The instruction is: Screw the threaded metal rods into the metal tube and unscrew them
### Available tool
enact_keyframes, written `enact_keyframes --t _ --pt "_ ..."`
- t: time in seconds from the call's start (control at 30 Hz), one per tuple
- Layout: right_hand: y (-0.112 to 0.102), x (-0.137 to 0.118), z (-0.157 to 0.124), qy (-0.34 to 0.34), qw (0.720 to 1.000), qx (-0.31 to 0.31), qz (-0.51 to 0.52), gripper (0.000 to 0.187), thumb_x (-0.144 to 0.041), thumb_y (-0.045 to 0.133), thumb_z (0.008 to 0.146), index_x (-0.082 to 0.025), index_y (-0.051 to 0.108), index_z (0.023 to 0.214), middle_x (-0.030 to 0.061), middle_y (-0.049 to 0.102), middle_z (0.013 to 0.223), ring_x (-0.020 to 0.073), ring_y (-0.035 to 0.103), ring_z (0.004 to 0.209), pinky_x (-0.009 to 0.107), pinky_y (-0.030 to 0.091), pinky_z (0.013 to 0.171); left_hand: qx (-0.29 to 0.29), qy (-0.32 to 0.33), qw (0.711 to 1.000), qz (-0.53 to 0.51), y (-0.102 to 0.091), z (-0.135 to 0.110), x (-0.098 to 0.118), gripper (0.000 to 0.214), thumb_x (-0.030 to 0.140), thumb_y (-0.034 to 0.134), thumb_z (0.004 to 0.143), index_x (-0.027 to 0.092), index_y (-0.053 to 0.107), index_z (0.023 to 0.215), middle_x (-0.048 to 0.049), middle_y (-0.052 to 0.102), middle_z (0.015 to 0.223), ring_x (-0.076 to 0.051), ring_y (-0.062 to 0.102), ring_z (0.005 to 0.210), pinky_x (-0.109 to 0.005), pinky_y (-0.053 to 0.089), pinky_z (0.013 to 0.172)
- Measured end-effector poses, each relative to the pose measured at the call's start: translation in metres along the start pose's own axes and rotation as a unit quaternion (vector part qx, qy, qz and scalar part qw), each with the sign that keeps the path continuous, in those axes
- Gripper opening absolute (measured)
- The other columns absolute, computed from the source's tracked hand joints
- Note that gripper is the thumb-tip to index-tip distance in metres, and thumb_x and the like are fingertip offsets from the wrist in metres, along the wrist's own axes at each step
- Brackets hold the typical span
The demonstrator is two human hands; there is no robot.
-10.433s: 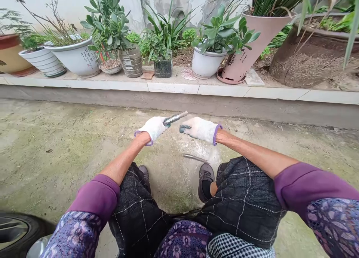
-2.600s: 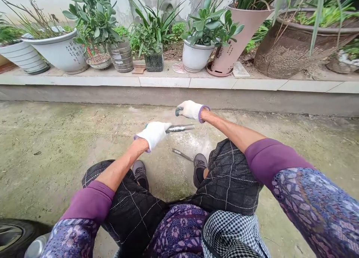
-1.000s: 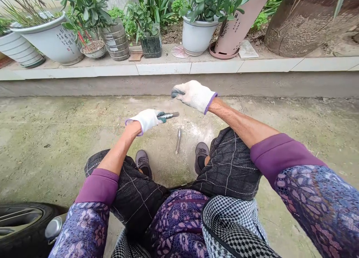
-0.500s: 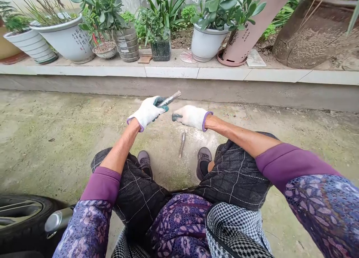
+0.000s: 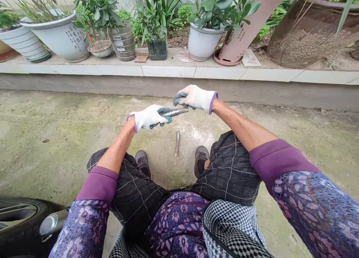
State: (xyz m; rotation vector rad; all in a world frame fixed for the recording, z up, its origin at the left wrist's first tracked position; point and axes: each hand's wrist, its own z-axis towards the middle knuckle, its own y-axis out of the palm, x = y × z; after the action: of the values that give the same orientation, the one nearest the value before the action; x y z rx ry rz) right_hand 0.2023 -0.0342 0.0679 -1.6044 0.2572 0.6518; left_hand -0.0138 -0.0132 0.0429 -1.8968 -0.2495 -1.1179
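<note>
My left hand (image 5: 151,117), in a white glove with green-coated fingers, is wrapped around a short stick (image 5: 179,112). The stick has a silvery, shiny stretch near the fingers and a brownish bare end pointing right. Just above that end is my right hand (image 5: 193,97), gloved the same way, its fingers curled together in a pinch. Whatever it holds is too small or hidden to make out. Between my feet a second short stick (image 5: 177,143) lies on the concrete, silvery at its upper part and brown below. Pale dust (image 5: 193,134) is scattered beside it.
Ahead, a low tiled ledge (image 5: 168,71) carries several potted plants, among them a white pot (image 5: 202,44) and a pink planter (image 5: 235,44). A large brown urn (image 5: 303,33) stands at right. At lower left are a tyre (image 5: 25,228) and a metal cylinder (image 5: 53,224).
My right hand has risen from below the stick's end to above it. My left hand has lowered slightly, and the stick now lies closer to level.
</note>
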Motion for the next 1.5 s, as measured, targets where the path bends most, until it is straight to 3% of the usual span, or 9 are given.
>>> enact_keyframes --t 0.27,0.4,0.57,0.8,1.0,1.13,1.23,1.37,1.5 --pt "0.016 0.006 -0.004 0.029 0.992 -0.002 0.126 0.025 -0.023 0.056 0.087 -0.015 0.073 0.102 0.0022 0.065 0.069 0.0076 0.049 0.050 0.023 0.040 0.049 0.038 0.018 0.996 -0.081 -0.014 -0.011 0.005 0.031 0.029 0.078 0.068 0.017 0.076 0.097 -0.0002 0.057 0.059 -0.006 0.039 0.041 -0.020 0.027 0.036" --pt "0.029 -0.004 -0.002 -0.002 1.000 0.013 -0.020 0.027 -0.021 0.052 0.089 -0.016 0.073 0.105 0.0050 0.070 0.078 0.0116 0.057 0.060 0.026 0.041 0.058 0.113 0.015 0.990 -0.080 -0.013 0.003 -0.004 0.028 0.033 0.073 0.075 0.017 0.072 0.098 0.0009 0.053 0.059 -0.006 0.034 0.040 -0.022 0.027 0.037" --pt "0.034 -0.022 0.003 -0.045 0.957 -0.026 -0.286 0.027 -0.026 0.051 0.092 -0.019 0.074 0.104 0.0115 0.074 0.098 0.0224 0.066 0.083 0.031 0.039 0.065 0.175 0.000 0.980 0.090 -0.011 0.029 -0.026 0.014 0.028 0.071 0.074 0.019 0.070 0.085 -0.0010 0.054 0.057 -0.014 0.050 0.049 -0.025 0.037 0.046" --pt "0.032 -0.026 0.010 -0.023 0.944 -0.037 -0.328 0.025 -0.028 0.053 0.089 -0.020 0.075 0.098 0.0095 0.074 0.088 0.0210 0.066 0.077 0.030 0.036 0.061 0.112 -0.014 0.932 0.344 0.000 0.036 -0.035 0.005 0.019 0.072 0.070 0.017 0.070 0.074 -0.0133 0.065 0.073 -0.029 0.066 0.089 -0.031 0.047 0.073" --pt "0.024 -0.004 0.009 -0.005 0.994 -0.069 -0.082 0.016 -0.026 0.064 0.079 -0.018 0.075 0.087 0.0021 0.069 0.071 0.0126 0.057 0.060 0.025 0.038 0.055 0.033 0.009 0.935 0.354 0.009 0.022 -0.023 0.011 0.025 0.069 0.073 0.017 0.073 0.080 -0.0066 0.067 0.070 -0.020 0.063 0.074 -0.025 0.044 0.066" --pt "0.017 0.003 0.004 0.006 0.983 -0.037 0.178 0.018 -0.029 0.067 0.078 -0.012 0.072 0.084 0.0020 0.063 0.061 0.0092 0.051 0.050 0.022 0.040 0.046 -0.025 0.060 0.985 0.161 -0.002 0.000 -0.005 0.024 0.028 0.065 0.077 0.018 0.072 0.096 -0.0002 0.063 0.067 -0.012 0.052 0.056 -0.023 0.039 0.053" --pt "0.018 -0.001 0.003 0.000 0.960 0.046 0.275 0.020 -0.030 0.065 0.081 -0.010 0.068 0.080 0.0038 0.063 0.061 0.0084 0.050 0.048 0.021 0.038 0.041 0.062 0.085 0.993 -0.048 -0.019 -0.012 0.006 0.030 0.031 0.063 0.080 0.017 0.068 0.107 0.0031 0.055 0.063 -0.008 0.041 0.048 -0.022 0.035 0.047" --pt "0.027 -0.010 0.001 0.017 0.958 0.091 0.273 0.017 -0.024 0.062 0.081 -0.009 0.069 0.083 0.0034 0.062 0.063 0.0072 0.049 0.048 0.020 0.036 0.042 0.262 0.091 0.931 -0.239 -0.053 -0.008 0.000 0.028 0.031 0.054 0.089 0.018 0.058 0.115 0.0084 0.042 0.059 -0.006 0.026 0.047 -0.021 0.033 0.046" --pt "0.034 -0.022 -0.014 -0.006 0.985 0.061 0.158 0.019 -0.025 0.061 0.082 -0.012 0.073 0.087 -0.0003 0.059 0.060 0.0071 0.047 0.051 0.021 0.035 0.048 0.337 -0.004 0.938 -0.084 -0.078 0.010 -0.026 0.035 0.031 0.042 0.096 0.013 0.049 0.126 0.0076 0.039 0.067 -0.007 0.030 0.055 -0.020 0.038 0.051"
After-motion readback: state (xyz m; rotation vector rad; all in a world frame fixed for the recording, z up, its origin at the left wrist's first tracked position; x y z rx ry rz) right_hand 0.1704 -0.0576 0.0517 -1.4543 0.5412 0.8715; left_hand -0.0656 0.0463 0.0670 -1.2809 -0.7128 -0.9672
